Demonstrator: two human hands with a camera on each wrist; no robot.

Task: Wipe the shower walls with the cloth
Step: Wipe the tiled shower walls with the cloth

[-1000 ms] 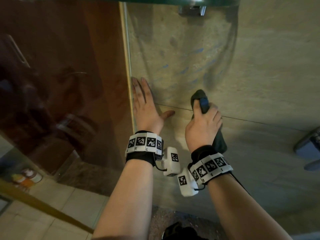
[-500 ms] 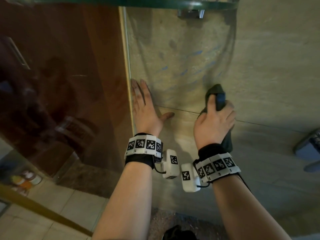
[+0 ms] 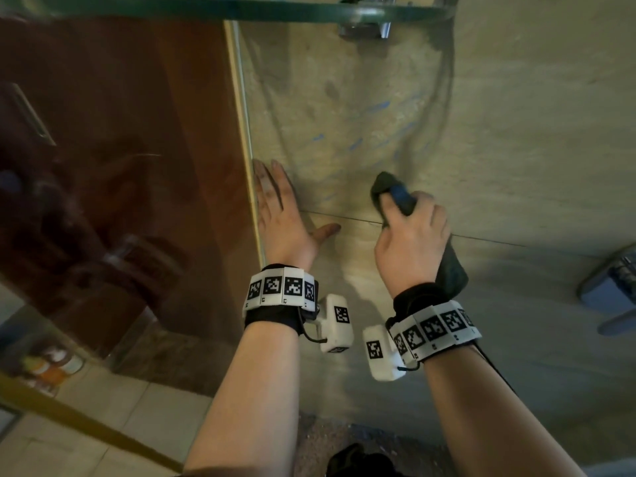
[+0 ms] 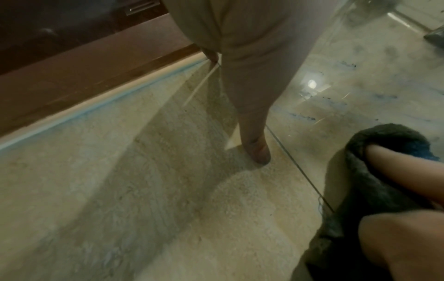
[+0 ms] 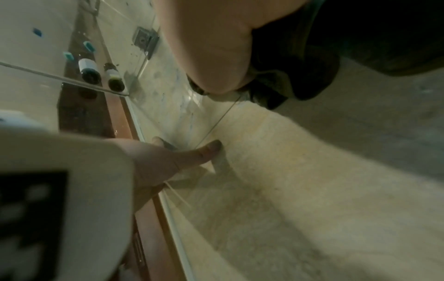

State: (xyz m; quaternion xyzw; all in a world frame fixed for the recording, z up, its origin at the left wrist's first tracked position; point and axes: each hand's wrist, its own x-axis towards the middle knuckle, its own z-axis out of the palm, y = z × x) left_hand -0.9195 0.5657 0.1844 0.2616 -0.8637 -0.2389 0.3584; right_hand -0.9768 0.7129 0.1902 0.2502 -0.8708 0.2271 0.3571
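A dark grey-green cloth (image 3: 451, 270) is bunched in my right hand (image 3: 411, 232), which grips it and presses it against the beige stone shower wall (image 3: 533, 132) at a horizontal tile joint. The cloth (image 4: 374, 190) shows in the left wrist view with my thumb across it, and as a dark wad (image 5: 288, 79) in the right wrist view. My left hand (image 3: 278, 215) lies flat on the wall, fingers straight, beside the glass panel's edge (image 3: 246, 149). Faint blue streaks (image 3: 375, 106) mark the wall above both hands.
A glass shelf (image 3: 241, 10) with a chrome bracket (image 3: 364, 29) juts out overhead, with bottles (image 5: 90, 71) on it. A brown wooden door shows through the glass at left. A chrome fixture (image 3: 609, 284) sticks out at right. Tiled floor lies below left.
My right hand slid the cloth right along the wall, then back left to the tile joint. The left hand has stayed flat in place.
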